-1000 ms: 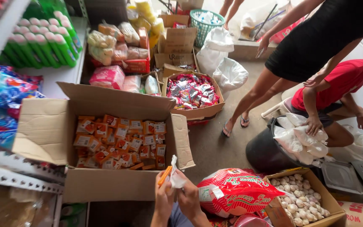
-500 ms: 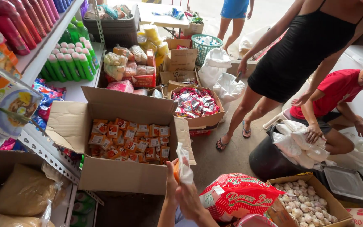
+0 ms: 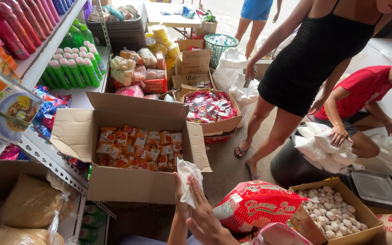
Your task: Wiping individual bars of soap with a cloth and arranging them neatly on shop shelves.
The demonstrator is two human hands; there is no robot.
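The left hand (image 3: 181,206) was closed around the lower part of a crumpled white plastic bag (image 3: 188,179), holding it upright just beside the near right corner of a big open cardboard box (image 3: 128,181) full of small orange packets (image 3: 139,149). The right hand (image 3: 205,215) lay against the bag from the right, fingers (image 3: 197,193) spread flat and open along it, not clamped. To the right of the hands sat a red and white sack (image 3: 259,208) and a box of garlic (image 3: 336,213).

Half a second before, the bag had been held pinched between both hands with an orange object at the left hand; now no orange showed there, and the bag stood a little higher against the box's flap. The person in the black dress (image 3: 314,54) had stepped nearer, while the person in the red shirt (image 3: 364,86) still pressed on white bags (image 3: 323,145).
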